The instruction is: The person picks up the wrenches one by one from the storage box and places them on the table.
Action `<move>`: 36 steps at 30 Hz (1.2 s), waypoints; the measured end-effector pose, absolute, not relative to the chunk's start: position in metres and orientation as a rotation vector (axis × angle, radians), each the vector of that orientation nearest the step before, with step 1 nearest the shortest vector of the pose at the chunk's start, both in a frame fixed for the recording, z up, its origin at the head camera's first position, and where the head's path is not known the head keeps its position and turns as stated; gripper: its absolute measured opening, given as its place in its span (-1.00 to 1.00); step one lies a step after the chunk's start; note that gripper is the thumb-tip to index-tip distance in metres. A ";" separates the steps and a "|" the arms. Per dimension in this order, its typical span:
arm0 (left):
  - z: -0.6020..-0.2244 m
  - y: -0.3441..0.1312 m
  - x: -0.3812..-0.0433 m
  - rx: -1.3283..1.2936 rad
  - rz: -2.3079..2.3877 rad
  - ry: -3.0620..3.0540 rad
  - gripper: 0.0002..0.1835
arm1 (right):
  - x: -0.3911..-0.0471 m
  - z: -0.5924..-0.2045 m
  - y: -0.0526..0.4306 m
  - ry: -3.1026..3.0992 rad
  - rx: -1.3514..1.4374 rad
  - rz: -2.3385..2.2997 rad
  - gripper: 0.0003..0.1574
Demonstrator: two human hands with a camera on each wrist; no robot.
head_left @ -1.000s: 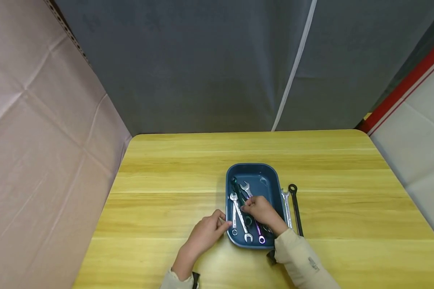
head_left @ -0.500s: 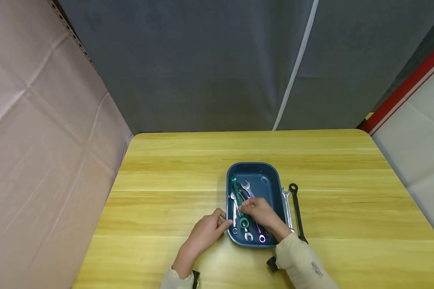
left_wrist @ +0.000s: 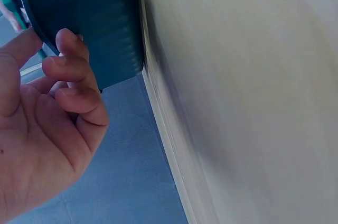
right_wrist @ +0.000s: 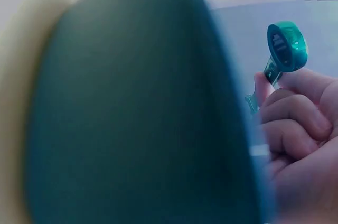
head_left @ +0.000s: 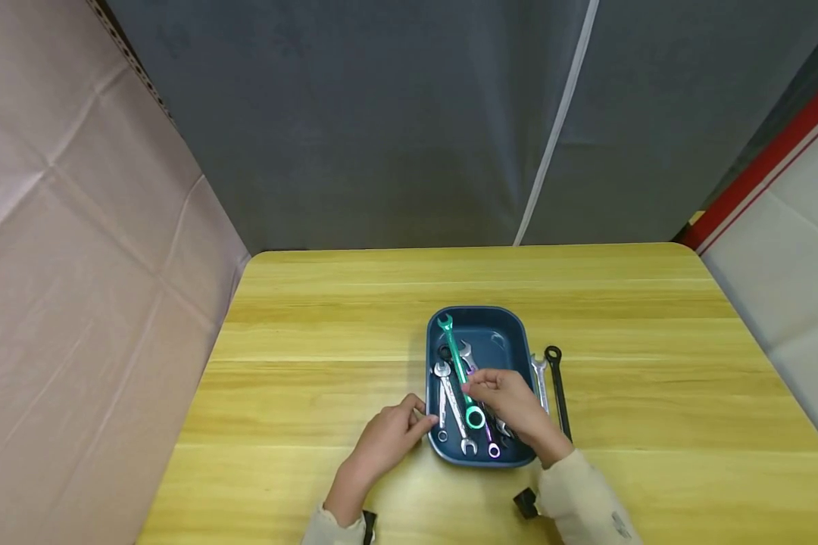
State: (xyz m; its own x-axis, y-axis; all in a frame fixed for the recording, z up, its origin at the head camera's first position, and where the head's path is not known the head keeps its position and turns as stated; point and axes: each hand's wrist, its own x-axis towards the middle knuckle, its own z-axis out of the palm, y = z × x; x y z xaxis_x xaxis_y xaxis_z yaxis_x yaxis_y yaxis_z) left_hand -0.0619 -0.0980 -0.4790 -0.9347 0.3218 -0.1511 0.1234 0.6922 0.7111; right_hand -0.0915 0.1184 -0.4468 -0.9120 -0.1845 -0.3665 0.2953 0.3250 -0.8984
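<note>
My right hand pinches a green ratcheting combination wrench near the middle, above the dark blue tray. The wrench's ring end sticks out past the fingers in the right wrist view. At the tray's left side, my left hand grips the rim, thumb over the edge and curled fingers against the outer wall. Inside the tray lie silver wrenches, a purple wrench and a dark wrench. My right hand partly covers the purple one.
Just right of the tray, a silver wrench and a long black wrench lie on the wooden table. A grey curtain hangs behind the table, with light cloth along the left.
The green wrench has come up off the pile in my right hand and shifted slightly right, its open end now near the tray's far left corner. My left hand has stayed in place.
</note>
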 end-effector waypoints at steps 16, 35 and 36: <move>-0.477 -0.099 -0.057 0.390 1.062 2.665 -0.68 | -0.077 -0.408 0.161 2.208 -0.058 -1.782 -0.62; -0.479 -0.098 -0.056 0.401 1.061 2.674 -0.71 | -0.063 -0.427 0.230 2.268 0.058 -1.847 -0.87; -0.478 -0.097 -0.056 0.402 1.064 2.675 -0.71 | -0.062 -0.429 0.234 2.276 0.075 -1.838 -0.86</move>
